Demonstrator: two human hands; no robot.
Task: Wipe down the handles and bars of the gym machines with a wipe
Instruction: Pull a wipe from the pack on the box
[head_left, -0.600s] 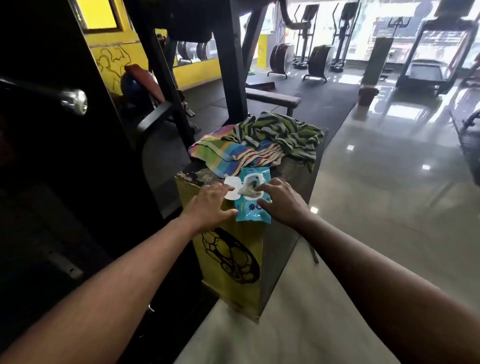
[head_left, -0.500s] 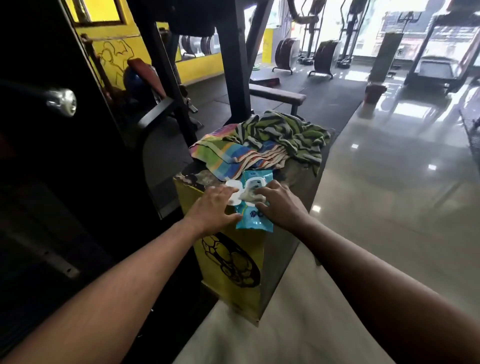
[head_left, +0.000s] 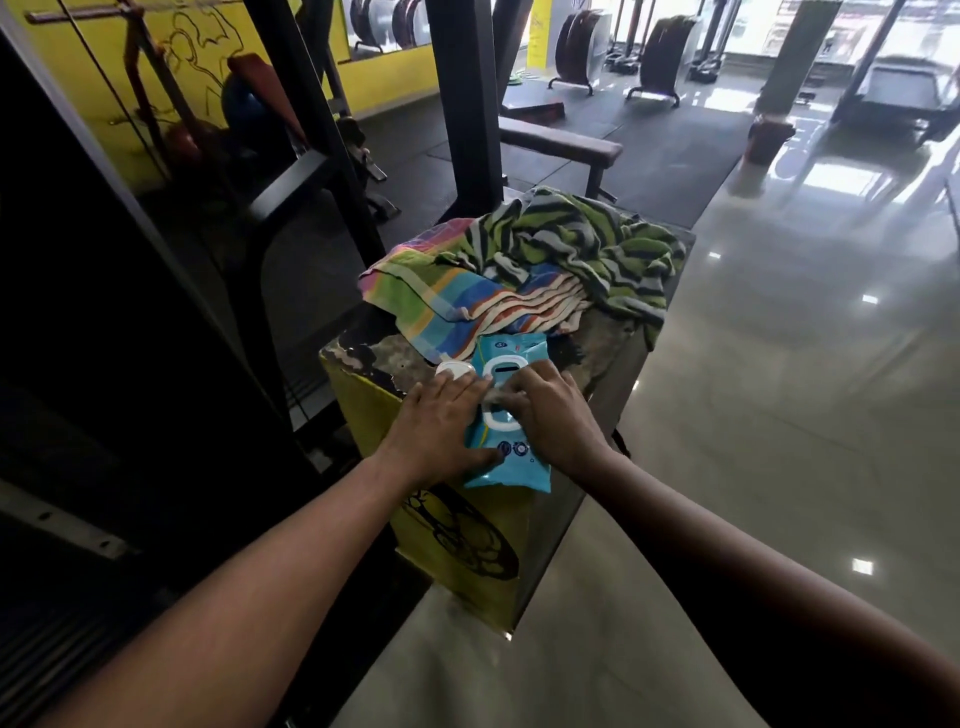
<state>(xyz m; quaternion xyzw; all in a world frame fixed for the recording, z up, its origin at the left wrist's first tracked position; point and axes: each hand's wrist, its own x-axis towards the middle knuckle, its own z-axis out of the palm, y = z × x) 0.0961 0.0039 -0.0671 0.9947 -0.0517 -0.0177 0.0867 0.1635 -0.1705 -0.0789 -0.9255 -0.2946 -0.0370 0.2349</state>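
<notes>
Pinching with curled fingertips, the right hand (head_left: 556, 415) gripped what looked like a pale wipe (head_left: 494, 403) at the white-rimmed opening of the blue wipe pack (head_left: 511, 467), though the blur there made the pinch hard to read. Beside it, the left hand (head_left: 441, 421) lay flat with straight fingers pressed on the pack's left side, holding nothing. Its white flip lid (head_left: 454, 370) stood folded open just past the left fingertips. The pack rested on the near end of a yellow box (head_left: 363, 410) whose top (head_left: 379, 353) was dark, scuffed and peeling, and whose front face bore a black football drawing (head_left: 467, 540). Farther back on that top lay a multicoloured striped towel (head_left: 447, 296), touching the pack's far edge, with a crumpled green-and-black striped towel (head_left: 571, 244) partly over it. To the right of the box spread a glossy pale tiled floor (head_left: 779, 389) mirroring ceiling lights. Black machine uprights (head_left: 462, 104) rose behind the box and along the left. Beyond them lay a dark rubber mat (head_left: 654, 150) and a padded bench (head_left: 561, 140). A yellow wall (head_left: 78, 62) with a line drawing closed the left side, and a treadmill (head_left: 904, 88) stood near bright windows at the far right.
</notes>
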